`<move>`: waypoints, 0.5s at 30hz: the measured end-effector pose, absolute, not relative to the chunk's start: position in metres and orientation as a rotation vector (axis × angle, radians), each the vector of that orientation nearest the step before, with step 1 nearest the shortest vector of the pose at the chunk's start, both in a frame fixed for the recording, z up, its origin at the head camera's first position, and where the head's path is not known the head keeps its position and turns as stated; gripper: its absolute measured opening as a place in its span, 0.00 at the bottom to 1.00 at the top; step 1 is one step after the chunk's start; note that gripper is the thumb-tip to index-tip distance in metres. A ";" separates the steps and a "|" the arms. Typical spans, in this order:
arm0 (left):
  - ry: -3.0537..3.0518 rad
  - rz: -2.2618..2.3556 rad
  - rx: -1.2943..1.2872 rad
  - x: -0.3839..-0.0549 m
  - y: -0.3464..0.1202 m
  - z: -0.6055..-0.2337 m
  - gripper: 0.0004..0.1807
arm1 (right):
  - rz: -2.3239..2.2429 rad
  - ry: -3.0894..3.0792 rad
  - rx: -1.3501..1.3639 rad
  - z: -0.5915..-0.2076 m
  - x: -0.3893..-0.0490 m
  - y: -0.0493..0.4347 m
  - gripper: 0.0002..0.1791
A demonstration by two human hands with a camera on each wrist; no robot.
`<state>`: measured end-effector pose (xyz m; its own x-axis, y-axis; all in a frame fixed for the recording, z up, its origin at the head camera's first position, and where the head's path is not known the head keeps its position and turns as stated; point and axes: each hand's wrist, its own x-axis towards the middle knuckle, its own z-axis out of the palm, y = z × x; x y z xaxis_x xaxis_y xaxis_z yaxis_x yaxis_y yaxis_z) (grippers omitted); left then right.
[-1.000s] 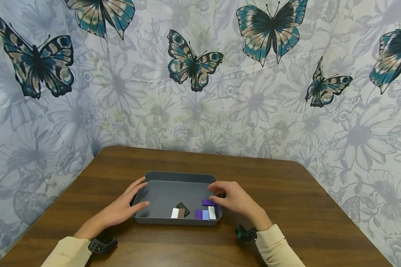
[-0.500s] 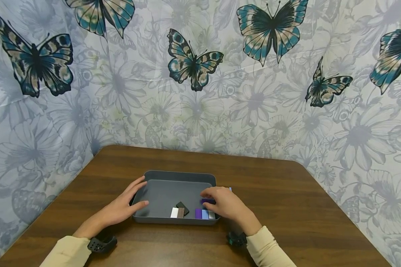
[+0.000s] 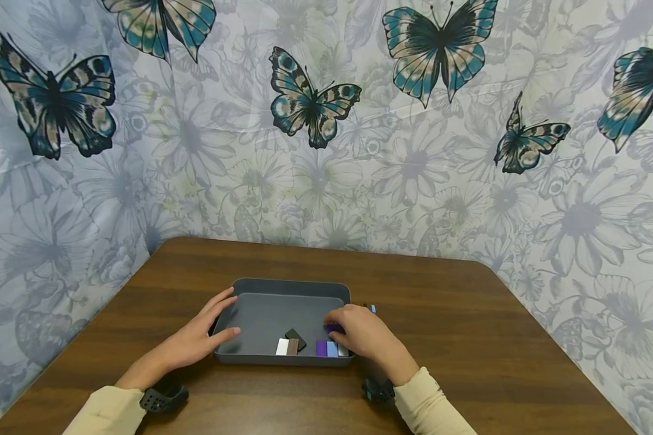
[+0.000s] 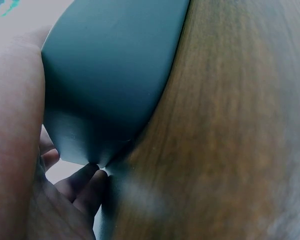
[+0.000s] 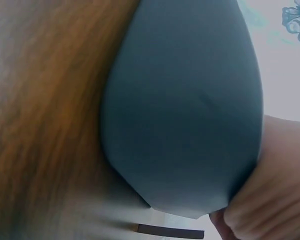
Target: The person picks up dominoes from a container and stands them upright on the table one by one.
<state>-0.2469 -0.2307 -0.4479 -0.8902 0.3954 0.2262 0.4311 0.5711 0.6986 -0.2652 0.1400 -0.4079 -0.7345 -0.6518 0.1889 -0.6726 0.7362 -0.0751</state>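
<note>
At the left edge of the grey tray (image 3: 266,314), left hand (image 3: 193,341) with fingers straight and a little spread along the rim, thumb reaching in over the floor, nothing gripped; in the left wrist view, two fingertips against or just beside the tray's outer side, impossible to say which.

Over the right edge, right hand (image 3: 366,334), back upward, fingers and thumb bent down, tips to either side of the farther purple tile (image 3: 335,328) near the right wall; impossible to tell whether pinched or only touched, with part of that tile covered and the fingertips hidden in the right wrist view.

Along the near edge, towards the near right corner, a row of three: nearer purple tile (image 3: 321,348), light blue tile (image 3: 332,349) beside it, then pale tile (image 3: 342,351), partly under the hand. By the middle of the same edge, white tile (image 3: 282,347) and brown tile (image 3: 292,347) side by side, with black tile (image 3: 296,338) slanted just behind.

Outside the right edge, beyond the right hand, small blue piece (image 3: 373,309), mostly hidden; in the right wrist view, dark strip (image 5: 171,232) near the tray.

At both wrists, black straps (image 3: 164,400) and pale yellow sleeves (image 3: 106,409). Under the tray, wooden table (image 3: 430,302); behind its far edge, floral backdrop (image 3: 326,199) with teal-and-black butterflies (image 3: 314,107).
</note>
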 end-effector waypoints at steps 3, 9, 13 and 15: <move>-2.742 -1.232 -0.724 -0.247 -0.231 -0.448 0.41 | 0.189 -2.762 1.096 -0.407 -0.264 0.139 0.10; -2.726 -1.215 -0.727 -0.247 -0.231 -0.448 0.41 | 0.183 -2.726 1.117 -0.407 -0.263 0.139 0.08; -2.733 -1.226 -0.729 -0.247 -0.230 -0.448 0.42 | 0.159 -2.714 1.121 -0.406 -0.264 0.139 0.05; -2.736 -1.233 -0.727 -0.246 -0.230 -0.448 0.42 | 0.144 -2.711 1.126 -0.405 -0.263 0.139 0.04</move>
